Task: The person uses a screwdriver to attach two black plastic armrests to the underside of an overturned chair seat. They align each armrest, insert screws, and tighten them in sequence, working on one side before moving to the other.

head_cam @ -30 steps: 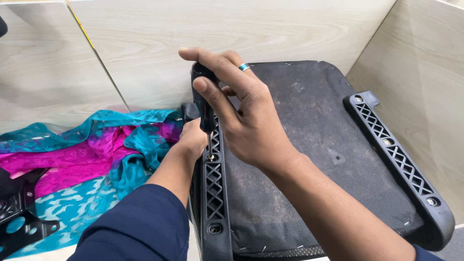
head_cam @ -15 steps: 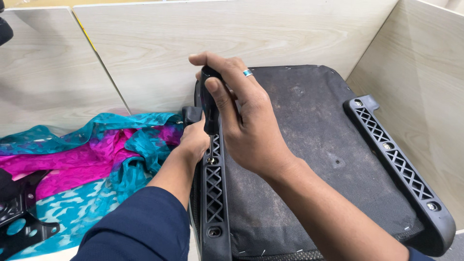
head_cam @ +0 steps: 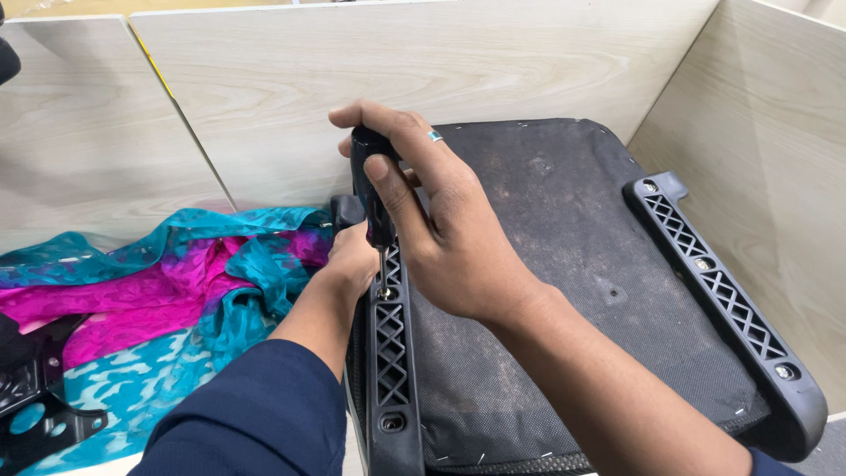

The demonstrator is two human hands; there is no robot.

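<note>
An upturned chair seat (head_cam: pixel 564 264), covered in dusty black fabric, lies in front of me with a black lattice plastic rail (head_cam: pixel 392 353) on its left side and another rail (head_cam: pixel 714 282) on its right. My right hand (head_cam: pixel 441 229) is closed around the black handle of a screwdriver (head_cam: pixel 370 189), held upright with its metal tip down in a hole of the left rail. My left hand (head_cam: pixel 351 257) grips the outer edge of that rail just beside the tip. A ring sits on one finger of my right hand.
Pink and teal patterned cloth (head_cam: pixel 150 300) is spread at the left. A black plastic chair part (head_cam: pixel 35 397) lies at the lower left on it. Pale wooden panels (head_cam: pixel 441 70) wall the space behind and to the right (head_cam: pixel 767 150).
My right hand has risen and turned upright with the screwdriver, so the metal shaft now shows between handle and rail. The left hand has stayed on the rail edge.
</note>
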